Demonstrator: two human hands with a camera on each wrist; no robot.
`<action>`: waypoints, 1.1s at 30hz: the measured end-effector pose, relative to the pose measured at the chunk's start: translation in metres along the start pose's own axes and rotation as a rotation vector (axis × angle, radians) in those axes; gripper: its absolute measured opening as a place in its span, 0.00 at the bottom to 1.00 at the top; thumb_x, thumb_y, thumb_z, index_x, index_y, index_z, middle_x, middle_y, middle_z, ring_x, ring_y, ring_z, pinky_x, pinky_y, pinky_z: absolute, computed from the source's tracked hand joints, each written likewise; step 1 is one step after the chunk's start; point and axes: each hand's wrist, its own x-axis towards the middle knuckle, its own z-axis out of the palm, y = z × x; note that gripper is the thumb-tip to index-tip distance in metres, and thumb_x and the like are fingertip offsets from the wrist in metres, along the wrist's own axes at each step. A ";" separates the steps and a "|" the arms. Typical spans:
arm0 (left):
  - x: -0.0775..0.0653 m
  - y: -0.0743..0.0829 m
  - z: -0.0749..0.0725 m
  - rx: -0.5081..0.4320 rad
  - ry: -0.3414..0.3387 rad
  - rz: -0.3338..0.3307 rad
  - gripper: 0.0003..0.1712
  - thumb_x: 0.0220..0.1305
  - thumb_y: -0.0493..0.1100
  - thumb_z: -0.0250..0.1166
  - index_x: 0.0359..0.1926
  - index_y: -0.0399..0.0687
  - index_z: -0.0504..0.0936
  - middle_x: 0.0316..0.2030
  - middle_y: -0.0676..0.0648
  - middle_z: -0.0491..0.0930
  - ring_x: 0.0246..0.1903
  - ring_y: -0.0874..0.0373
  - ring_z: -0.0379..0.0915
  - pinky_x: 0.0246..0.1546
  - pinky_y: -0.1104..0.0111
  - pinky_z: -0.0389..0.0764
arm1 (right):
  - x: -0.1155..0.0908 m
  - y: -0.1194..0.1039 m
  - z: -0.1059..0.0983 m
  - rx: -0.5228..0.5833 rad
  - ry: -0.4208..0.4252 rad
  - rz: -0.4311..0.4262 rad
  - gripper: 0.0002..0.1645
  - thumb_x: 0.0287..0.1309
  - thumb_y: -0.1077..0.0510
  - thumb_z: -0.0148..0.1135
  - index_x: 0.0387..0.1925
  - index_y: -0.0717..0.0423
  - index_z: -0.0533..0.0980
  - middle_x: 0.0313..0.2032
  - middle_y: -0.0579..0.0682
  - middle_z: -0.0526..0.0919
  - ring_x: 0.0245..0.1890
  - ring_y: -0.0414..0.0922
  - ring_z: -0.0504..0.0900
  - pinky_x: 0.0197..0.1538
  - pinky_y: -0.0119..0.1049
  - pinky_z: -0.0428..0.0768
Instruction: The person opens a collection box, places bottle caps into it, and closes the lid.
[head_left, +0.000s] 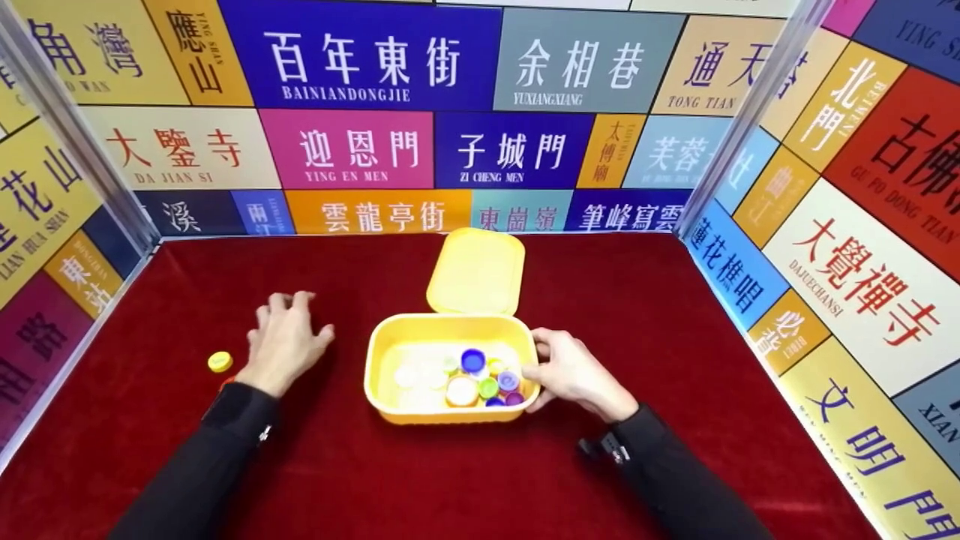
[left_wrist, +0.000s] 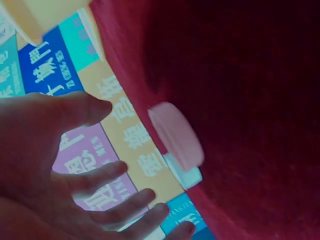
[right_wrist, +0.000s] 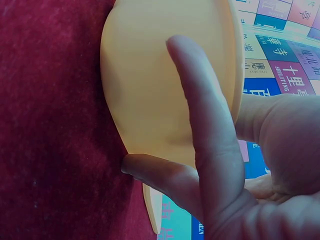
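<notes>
A yellow plastic box (head_left: 390, 416) stands on the red cloth with several small round tubs inside, their lids blue, green, purple and yellow. My right hand (head_left: 581, 375) grips its right side, with the thumb at the rim. Along the outer wall (right_wrist: 145, 75) lie my fingers in the right wrist view. Left of the box, my left hand (head_left: 289, 341) is over the cloth, fingers spread and loosely bent, holding nothing. A yellow-topped tub (head_left: 220, 361) sits left of that hand. The left wrist view shows a pinkish tub (left_wrist: 177, 135) beyond the fingers, apart from them.
A yellow box lid (head_left: 478, 271) lies behind the box. Beside my left wrist, a small orange-red thing (head_left: 227, 382) is mostly hidden. Panels with printed signs (head_left: 345, 150) wall in the table (head_left: 420, 480) at the back and both sides.
</notes>
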 end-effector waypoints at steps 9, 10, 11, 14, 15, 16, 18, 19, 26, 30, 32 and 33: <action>0.002 -0.019 -0.003 0.057 -0.060 0.019 0.28 0.75 0.44 0.69 0.67 0.28 0.85 0.61 0.18 0.81 0.62 0.16 0.79 0.58 0.27 0.90 | 0.001 -0.001 0.002 -0.003 0.003 0.001 0.32 0.72 0.70 0.67 0.76 0.66 0.75 0.59 0.67 0.93 0.42 0.61 0.99 0.34 0.56 0.99; 0.002 -0.020 -0.003 0.056 -0.044 0.042 0.26 0.74 0.42 0.69 0.64 0.28 0.87 0.58 0.19 0.84 0.60 0.18 0.80 0.57 0.29 0.91 | 0.001 0.000 0.002 -0.004 0.003 0.000 0.32 0.72 0.70 0.67 0.76 0.67 0.75 0.59 0.67 0.93 0.42 0.62 0.99 0.34 0.56 0.99; 0.002 -0.020 -0.003 0.051 -0.030 0.059 0.24 0.72 0.40 0.68 0.62 0.28 0.88 0.56 0.20 0.86 0.58 0.19 0.81 0.57 0.31 0.91 | 0.001 -0.001 0.001 -0.003 0.002 -0.002 0.33 0.72 0.70 0.67 0.76 0.67 0.75 0.59 0.67 0.93 0.41 0.62 0.99 0.34 0.56 0.99; 0.003 -0.021 -0.002 0.033 -0.014 0.089 0.20 0.67 0.34 0.67 0.56 0.29 0.91 0.51 0.23 0.88 0.54 0.25 0.83 0.52 0.36 0.93 | 0.000 0.000 0.001 -0.005 0.002 -0.008 0.32 0.72 0.70 0.67 0.75 0.67 0.75 0.59 0.68 0.93 0.41 0.63 0.98 0.34 0.57 0.99; 0.004 -0.021 -0.002 0.021 -0.017 0.087 0.19 0.66 0.33 0.66 0.55 0.29 0.92 0.51 0.24 0.88 0.53 0.27 0.84 0.51 0.38 0.93 | -0.001 0.000 0.001 -0.006 0.002 -0.008 0.32 0.72 0.69 0.67 0.75 0.67 0.76 0.59 0.68 0.93 0.41 0.63 0.98 0.34 0.57 0.99; 0.005 -0.022 -0.002 0.012 -0.024 0.083 0.19 0.64 0.32 0.65 0.53 0.30 0.92 0.50 0.25 0.88 0.51 0.28 0.84 0.48 0.40 0.94 | -0.001 0.000 0.000 -0.008 0.003 -0.007 0.32 0.72 0.69 0.67 0.75 0.67 0.76 0.59 0.68 0.93 0.41 0.63 0.98 0.34 0.57 0.99; 0.007 -0.022 -0.003 -0.006 -0.038 0.074 0.18 0.62 0.30 0.65 0.51 0.30 0.92 0.49 0.26 0.87 0.49 0.31 0.84 0.44 0.45 0.94 | -0.001 -0.001 0.000 -0.009 0.006 -0.005 0.32 0.72 0.69 0.67 0.75 0.67 0.76 0.59 0.68 0.93 0.41 0.63 0.98 0.34 0.58 0.99; 0.007 -0.023 -0.003 -0.014 -0.045 0.071 0.18 0.61 0.30 0.64 0.51 0.30 0.92 0.49 0.27 0.86 0.48 0.33 0.84 0.42 0.48 0.93 | -0.001 -0.001 0.000 -0.008 0.006 -0.004 0.32 0.72 0.69 0.67 0.75 0.67 0.76 0.59 0.68 0.93 0.41 0.63 0.98 0.34 0.58 0.99; 0.006 -0.023 -0.003 -0.059 -0.075 0.050 0.17 0.63 0.28 0.63 0.50 0.29 0.91 0.48 0.29 0.84 0.38 0.40 0.87 0.33 0.62 0.89 | 0.000 0.000 0.001 -0.004 0.001 -0.003 0.32 0.71 0.69 0.67 0.75 0.67 0.76 0.59 0.68 0.93 0.42 0.64 0.98 0.34 0.56 0.99; 0.003 -0.018 -0.004 -0.048 -0.046 0.084 0.16 0.66 0.29 0.63 0.51 0.29 0.91 0.47 0.28 0.86 0.41 0.38 0.88 0.38 0.52 0.93 | 0.000 0.000 0.001 -0.007 0.005 -0.005 0.32 0.72 0.69 0.67 0.75 0.67 0.76 0.59 0.67 0.93 0.41 0.63 0.99 0.34 0.55 0.99; 0.000 -0.011 -0.005 -0.039 -0.009 0.122 0.15 0.66 0.29 0.64 0.50 0.30 0.92 0.47 0.28 0.87 0.44 0.34 0.87 0.44 0.44 0.94 | 0.000 0.001 0.001 -0.007 0.007 -0.004 0.32 0.72 0.70 0.67 0.75 0.66 0.76 0.59 0.66 0.93 0.41 0.61 0.99 0.34 0.55 0.99; -0.001 -0.007 -0.006 -0.038 0.012 0.142 0.14 0.66 0.30 0.65 0.49 0.31 0.92 0.47 0.28 0.87 0.46 0.32 0.87 0.47 0.40 0.93 | 0.000 0.001 0.000 -0.007 0.010 -0.001 0.32 0.72 0.70 0.67 0.75 0.66 0.76 0.59 0.66 0.93 0.41 0.61 0.99 0.34 0.56 0.99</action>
